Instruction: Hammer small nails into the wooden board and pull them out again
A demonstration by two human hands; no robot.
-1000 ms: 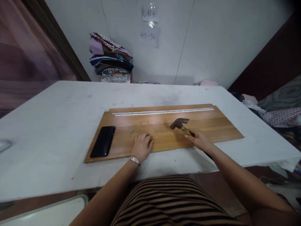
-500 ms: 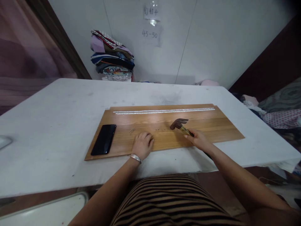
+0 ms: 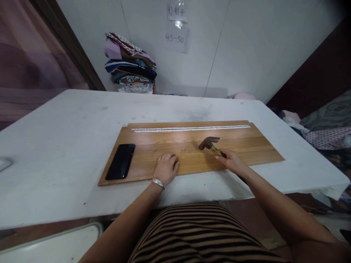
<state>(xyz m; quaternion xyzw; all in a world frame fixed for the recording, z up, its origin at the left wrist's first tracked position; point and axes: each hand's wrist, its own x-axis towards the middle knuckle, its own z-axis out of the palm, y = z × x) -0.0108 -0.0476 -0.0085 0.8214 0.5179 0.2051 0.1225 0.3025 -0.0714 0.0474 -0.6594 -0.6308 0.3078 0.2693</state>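
My right hand [image 3: 231,160] is wrapped round the handle of a claw hammer [image 3: 210,143]. The hammer's rusty head is over the middle of a wooden board [image 3: 241,142], at the right end of a row of small dark nails [image 3: 189,150] set in the wood. Whether the head touches a nail cannot be made out. My left hand [image 3: 166,168] lies palm down on the board near its front edge, fingers resting on the wood. Just behind and left of it is a small pile of loose nails [image 3: 154,150].
A black phone [image 3: 120,162] lies on the board's left end. Two white measuring strips [image 3: 192,128] run along its back. The board is on a white-covered table [image 3: 55,146]. Folded cloths [image 3: 131,65] are stacked by the wall, below paper notes [image 3: 175,38]. A pale stool [image 3: 55,243] stands lower left.
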